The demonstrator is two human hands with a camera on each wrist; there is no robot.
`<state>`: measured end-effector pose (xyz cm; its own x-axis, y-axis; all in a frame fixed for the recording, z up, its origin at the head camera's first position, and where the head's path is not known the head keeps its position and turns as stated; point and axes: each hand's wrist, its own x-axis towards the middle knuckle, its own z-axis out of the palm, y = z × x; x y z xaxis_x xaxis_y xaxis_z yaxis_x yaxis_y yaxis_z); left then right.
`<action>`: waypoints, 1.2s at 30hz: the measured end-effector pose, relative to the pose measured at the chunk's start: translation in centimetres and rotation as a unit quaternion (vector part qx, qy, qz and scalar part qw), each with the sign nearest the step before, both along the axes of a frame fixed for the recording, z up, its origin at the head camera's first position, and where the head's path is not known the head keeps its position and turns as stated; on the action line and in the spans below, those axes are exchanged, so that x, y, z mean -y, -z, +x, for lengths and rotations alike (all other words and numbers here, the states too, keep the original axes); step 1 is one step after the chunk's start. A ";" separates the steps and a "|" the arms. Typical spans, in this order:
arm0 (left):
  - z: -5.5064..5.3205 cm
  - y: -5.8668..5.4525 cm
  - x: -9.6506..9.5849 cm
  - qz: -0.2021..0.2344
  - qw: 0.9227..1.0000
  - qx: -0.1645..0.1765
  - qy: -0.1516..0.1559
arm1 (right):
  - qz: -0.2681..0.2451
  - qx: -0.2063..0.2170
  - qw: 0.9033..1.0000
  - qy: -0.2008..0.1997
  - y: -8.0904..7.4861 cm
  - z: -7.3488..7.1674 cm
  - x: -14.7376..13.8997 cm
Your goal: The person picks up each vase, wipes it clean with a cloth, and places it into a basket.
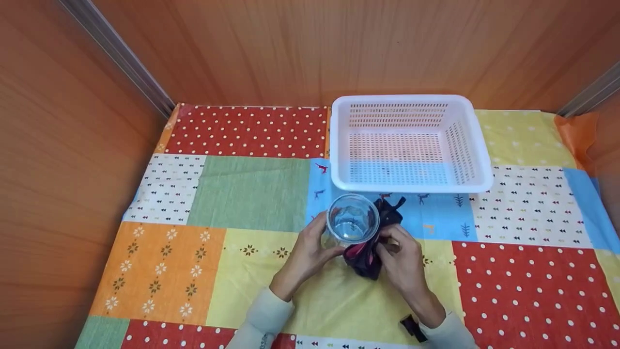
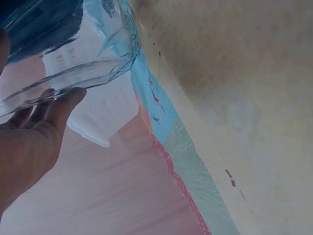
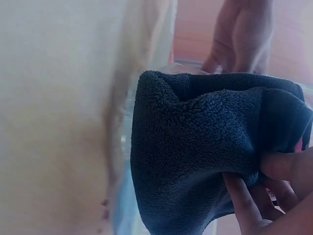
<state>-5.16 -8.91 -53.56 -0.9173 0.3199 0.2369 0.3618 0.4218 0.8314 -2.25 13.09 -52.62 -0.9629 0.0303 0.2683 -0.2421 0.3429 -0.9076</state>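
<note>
A clear glass jar with a round open mouth is gripped by my left hand around its left side. In the left wrist view, fingers lie along the glass. My right hand pinches a dark towel against the jar's right side. Pink shows in one fold of the towel, and a small loop sticks out at its far end. The right wrist view shows the towel's fuzzy pile bunched between thumb and fingers; it hides most of the jar there.
Just beyond the jar stands a white plastic basket with slotted walls. A patchwork cloth covers the table. Wooden panels rise at the back and sides. A black strap is beside the right wrist.
</note>
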 end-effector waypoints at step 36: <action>0.2 0.1 -0.1 -0.006 1.000 -0.010 -0.005 | 0.004 -0.001 1.000 0.000 0.7 -0.4 -0.2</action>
